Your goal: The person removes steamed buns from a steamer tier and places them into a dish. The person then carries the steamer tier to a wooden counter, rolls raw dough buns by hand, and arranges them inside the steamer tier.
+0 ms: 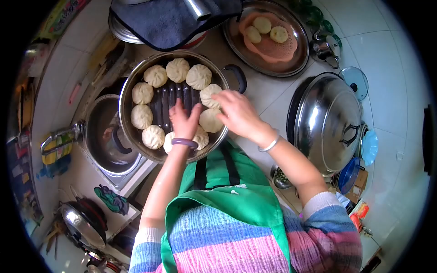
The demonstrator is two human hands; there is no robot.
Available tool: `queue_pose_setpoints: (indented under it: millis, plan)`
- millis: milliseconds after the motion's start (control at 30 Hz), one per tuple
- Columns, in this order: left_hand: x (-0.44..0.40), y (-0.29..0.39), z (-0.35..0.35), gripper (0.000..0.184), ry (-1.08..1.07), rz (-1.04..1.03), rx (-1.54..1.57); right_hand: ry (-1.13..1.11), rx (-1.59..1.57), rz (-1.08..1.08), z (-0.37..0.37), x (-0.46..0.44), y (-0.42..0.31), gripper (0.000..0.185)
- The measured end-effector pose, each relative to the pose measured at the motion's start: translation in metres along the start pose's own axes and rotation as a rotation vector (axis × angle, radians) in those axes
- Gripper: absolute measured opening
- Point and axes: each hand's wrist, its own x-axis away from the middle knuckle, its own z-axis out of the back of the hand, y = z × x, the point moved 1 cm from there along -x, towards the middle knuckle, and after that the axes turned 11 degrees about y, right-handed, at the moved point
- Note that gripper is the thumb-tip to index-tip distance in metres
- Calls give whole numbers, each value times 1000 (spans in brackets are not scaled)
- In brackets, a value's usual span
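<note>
A round metal steamer pan (pixel 125 82) holds a ring of pleated steamed buns, such as the bun (pixel 199 76) at its upper right, around a dark slatted rack (pixel 165 102). My left hand (pixel 184 119), with a purple bangle on its wrist, is over the rack, fingers stretched out and holding nothing. On the pan's right side, my right hand (pixel 239 113) rests its fingertips against a bun (pixel 208 94). Its thumb lies apart, at the edge of the lower bun (pixel 210 122). Near the left wrist, some buns are partly covered.
Behind the pan lies a dark cloth (pixel 168 27). A metal tray (pixel 298 70) bears a pink basket (pixel 273 53) with several round pieces. A large lidded pot (pixel 325 123) stands right. Left are a sink (pixel 93 136) and faucet (pixel 59 134); a kettle (pixel 325 48) is at upper right.
</note>
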Motion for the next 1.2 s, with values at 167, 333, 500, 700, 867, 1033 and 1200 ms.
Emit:
queue_pose_setpoints:
  millis: [167, 333, 500, 700, 867, 1033, 1200]
  plan:
    - [-1, 5, 57, 67, 44, -22, 245, -321, 512, 281, -80, 10, -12, 31]
    - [9, -3, 82, 62, 45, 11, 299, -466, 760, 385, -113, 14, -22, 21]
    - [10, -17, 88, 60, 40, 82, 385, -380, 820, 440, -118, 19, -19, 17]
    - [7, -22, 97, 59, 37, 139, 455, -378, 647, 351, -101, 14, -19, 28]
    - [4, -26, 96, 55, -64, 307, 659, -158, 84, 52, -68, -8, -15, 45]
    - [12, 15, 103, 62, -443, 911, 1163, -105, -989, -487, -34, -11, -28, 62]
    - [16, 53, 98, 61, -647, 694, 1445, 28, -951, -228, -10, -8, -29, 81]
